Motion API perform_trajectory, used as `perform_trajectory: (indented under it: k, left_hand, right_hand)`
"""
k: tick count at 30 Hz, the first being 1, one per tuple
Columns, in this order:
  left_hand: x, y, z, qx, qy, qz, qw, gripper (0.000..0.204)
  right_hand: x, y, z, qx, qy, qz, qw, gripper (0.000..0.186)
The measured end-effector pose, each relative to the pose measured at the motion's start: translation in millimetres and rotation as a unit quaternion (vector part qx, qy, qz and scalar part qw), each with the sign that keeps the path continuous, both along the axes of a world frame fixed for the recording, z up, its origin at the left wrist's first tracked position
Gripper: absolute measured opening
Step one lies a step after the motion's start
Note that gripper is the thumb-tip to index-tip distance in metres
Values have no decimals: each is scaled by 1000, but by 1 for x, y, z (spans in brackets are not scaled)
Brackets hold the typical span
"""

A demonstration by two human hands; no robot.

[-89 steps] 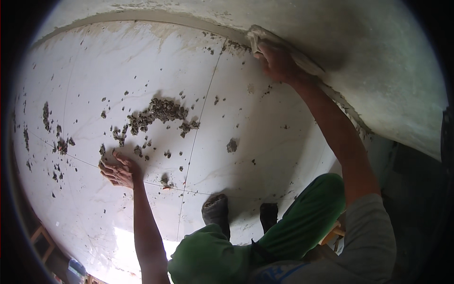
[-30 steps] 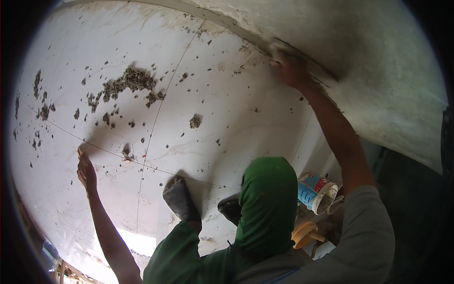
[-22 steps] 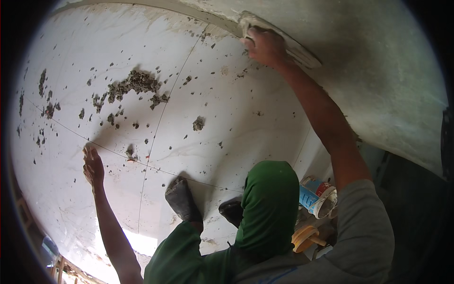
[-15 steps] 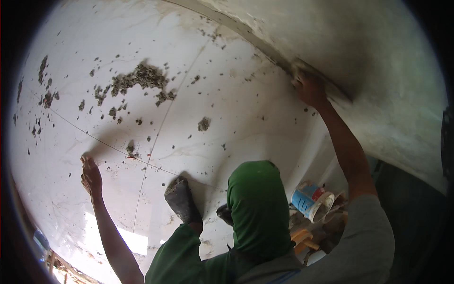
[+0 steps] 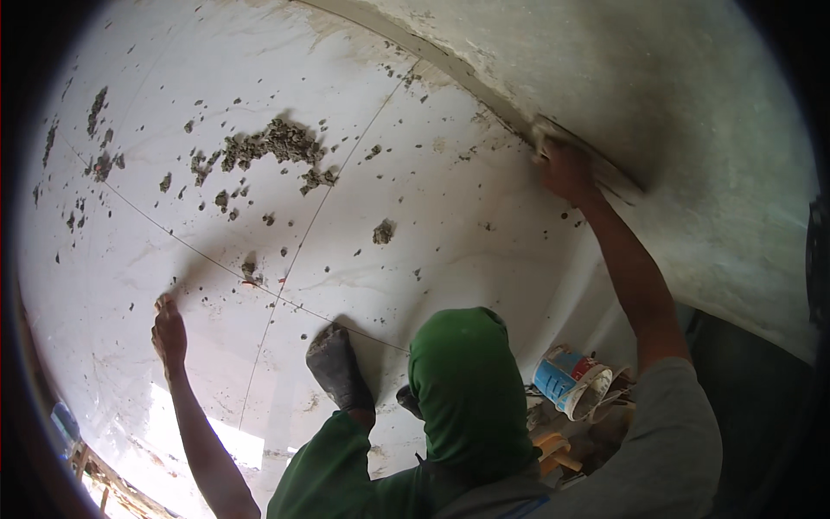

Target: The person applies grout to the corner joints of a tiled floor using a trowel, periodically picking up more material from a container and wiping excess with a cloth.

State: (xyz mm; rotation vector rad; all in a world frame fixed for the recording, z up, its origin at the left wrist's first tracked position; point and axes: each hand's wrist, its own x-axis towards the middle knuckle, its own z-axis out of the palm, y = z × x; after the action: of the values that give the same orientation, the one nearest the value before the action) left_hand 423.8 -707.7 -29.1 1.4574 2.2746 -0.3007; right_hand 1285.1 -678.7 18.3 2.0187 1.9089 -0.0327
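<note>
My right hand (image 5: 564, 173) grips a grey plastering float (image 5: 609, 177) against the rough plastered wall (image 5: 683, 104), just above where it meets the white tiles. Motion slightly blurs the hand and the float. My left hand (image 5: 169, 333) rests by its fingertips on the tile floor (image 5: 450, 242), fingers apart and bent, nothing visible in them. Grey mortar crumbs are scattered over the tiles, with a larger heap (image 5: 272, 147) above and between my hands. My knee in green cloth (image 5: 467, 381) and a dark boot (image 5: 337, 363) are below.
A blue and white bucket (image 5: 571, 385) lies tilted beside my right knee, with an orange object (image 5: 558, 450) and other clutter below it. The wall runs from the top down the right side. At the lower left edge are bright light and loose wooden pieces.
My right hand and float have swept back and forth along the wall, now farther right. My left hand has moved left and down in view since the first frame; my legs have shifted, revealing the bucket.
</note>
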Motion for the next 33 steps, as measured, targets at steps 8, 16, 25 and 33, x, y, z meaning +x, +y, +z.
perform_trajectory:
  k: [8,16,25,33]
  left_hand:
    - [139,57,5,47,-124,35,991,59]
    - [-98,-33,-41,188,-49,52,979,60]
    - [-5,-5,-26,250,-110,-13,962,47]
    - [-124,-90,-32,153,40,204,966,55]
  right_hand:
    - [-81,83,30,35,37,-4,999,43]
    - [74,-105,33,160,39,141,976,50]
    - [0,-6,11,15,-20,12,1000,45]
    - [59,-74,59,89,82,21,992,52]
